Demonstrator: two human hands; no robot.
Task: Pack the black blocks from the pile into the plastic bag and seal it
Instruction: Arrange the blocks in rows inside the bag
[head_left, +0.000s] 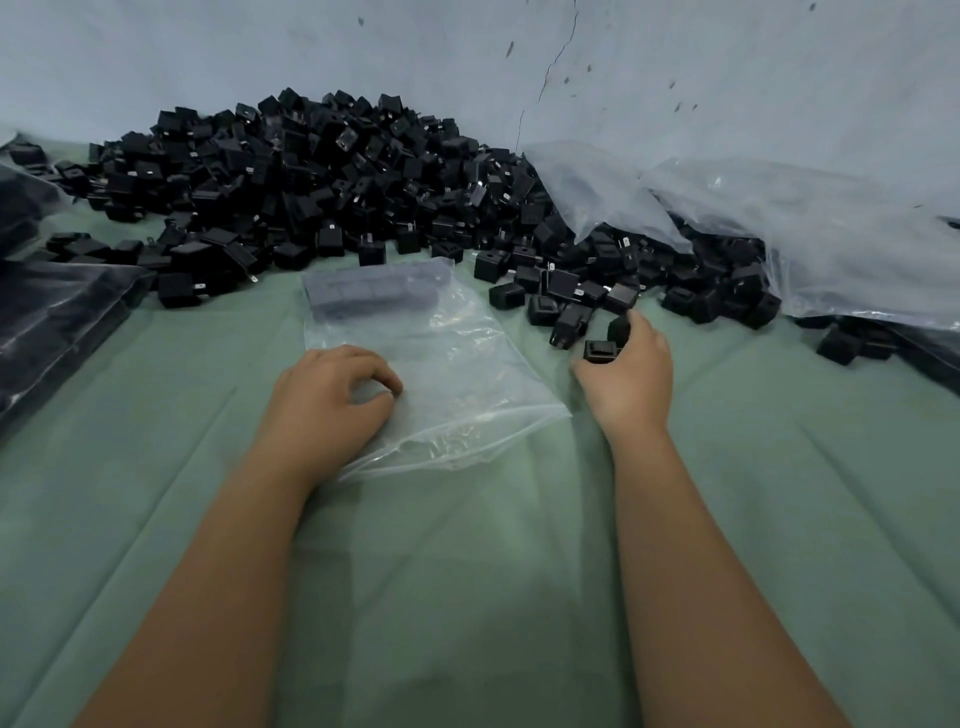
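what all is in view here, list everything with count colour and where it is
pile of black blocks: too many to count, black, heaped at the back against the wall
loose black blocks: several, black, scattered in front of the pile near the right hand
plastic bag: one, clear, flat on the cloth at centre, with a row of blocks inside at its far end
large plastic sheet: one, clear, draped over blocks at right
filled bags: at least one, clear with dark contents, left edge
cloth: one, green, covering the surface
wall: pale blue-grey, behind
left hand: resting on the bag near its opening
right hand: closed on a black block
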